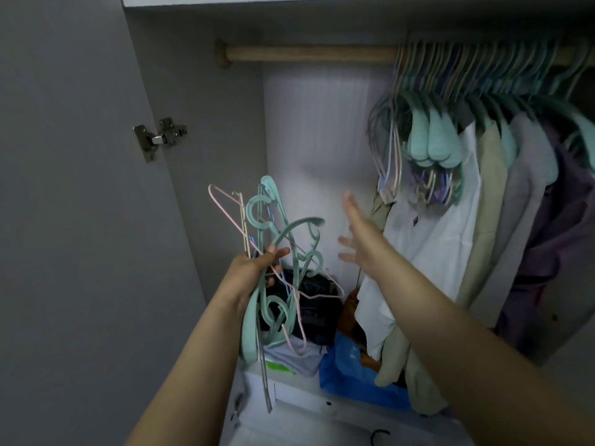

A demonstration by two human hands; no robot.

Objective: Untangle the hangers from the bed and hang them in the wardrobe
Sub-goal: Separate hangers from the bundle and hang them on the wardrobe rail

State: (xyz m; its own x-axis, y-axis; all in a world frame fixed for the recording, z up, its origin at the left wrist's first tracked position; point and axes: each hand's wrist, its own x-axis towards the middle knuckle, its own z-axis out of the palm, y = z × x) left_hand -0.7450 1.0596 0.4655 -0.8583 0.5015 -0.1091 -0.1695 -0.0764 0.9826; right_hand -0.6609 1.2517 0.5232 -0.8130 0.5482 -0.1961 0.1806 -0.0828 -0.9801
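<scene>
Several tangled hangers [277,252], teal and pink, sit bunched at centre frame in the left hand [254,268], fingers curled round them, likely to keep the clump together. The right hand [357,239], fingers spread and empty, reaches toward the wardrobe rail [309,54] at upper centre.

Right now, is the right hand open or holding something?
Open: the right hand has spread fingers and holds nothing; the left hand grips the hangers.
</scene>
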